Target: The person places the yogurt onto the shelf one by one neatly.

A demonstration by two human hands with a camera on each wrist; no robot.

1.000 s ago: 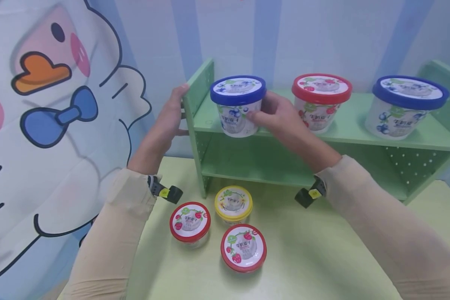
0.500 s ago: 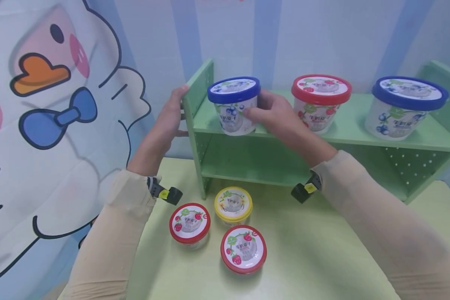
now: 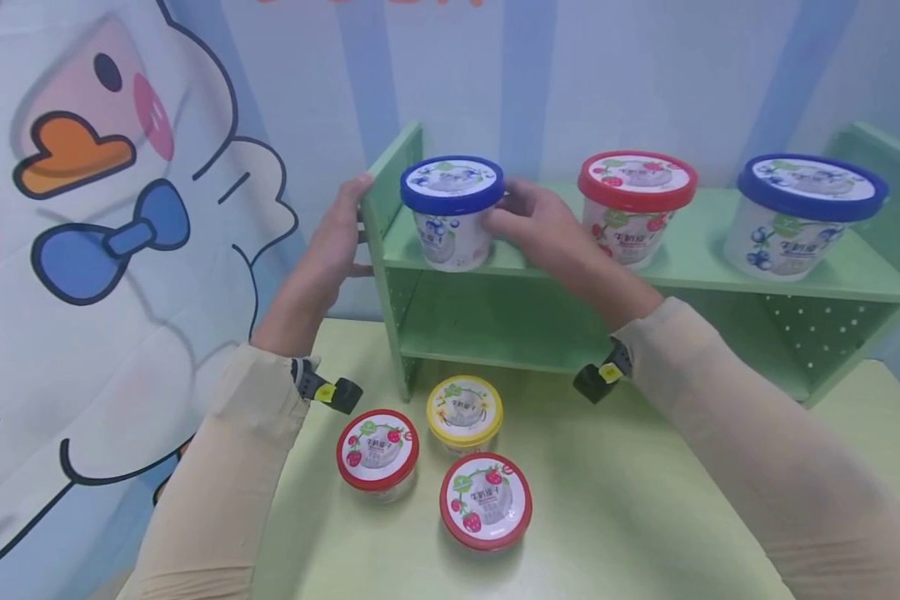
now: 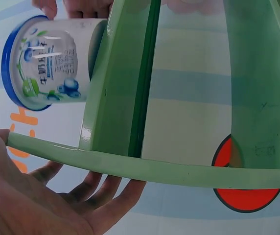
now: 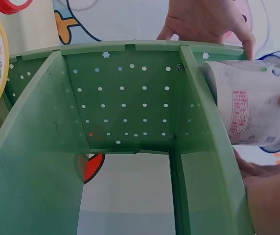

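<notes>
My right hand [image 3: 543,229] holds a blue-lidded blueberry tub [image 3: 452,242] by its right side, thumb in front. The tub is upright at the left end of the top board of a small green shelf [image 3: 487,321]. In the left wrist view, the tub's base is right at the board. My left hand [image 3: 333,229] grips the shelf's left side panel [image 4: 179,171]. Its thumb is at the top edge and its fingers press the outer face. The right wrist view shows the tub's printed back [image 5: 240,105] and one right fingertip on it.
Along the top board stand a red-lidded tub [image 3: 633,229] and another blue-lidded tub [image 3: 783,242]. On the pale green table [image 3: 607,517] are a yellow-lidded tub [image 3: 465,410] and two red-lidded tubs, one left [image 3: 377,450] and one nearer [image 3: 486,504]. A cartoon wall hanging [image 3: 157,333] is at left.
My right hand has moved the blueberry tub left along the top board, toward the side panel. The left hand keeps its hold on the panel. The view has shifted slightly.
</notes>
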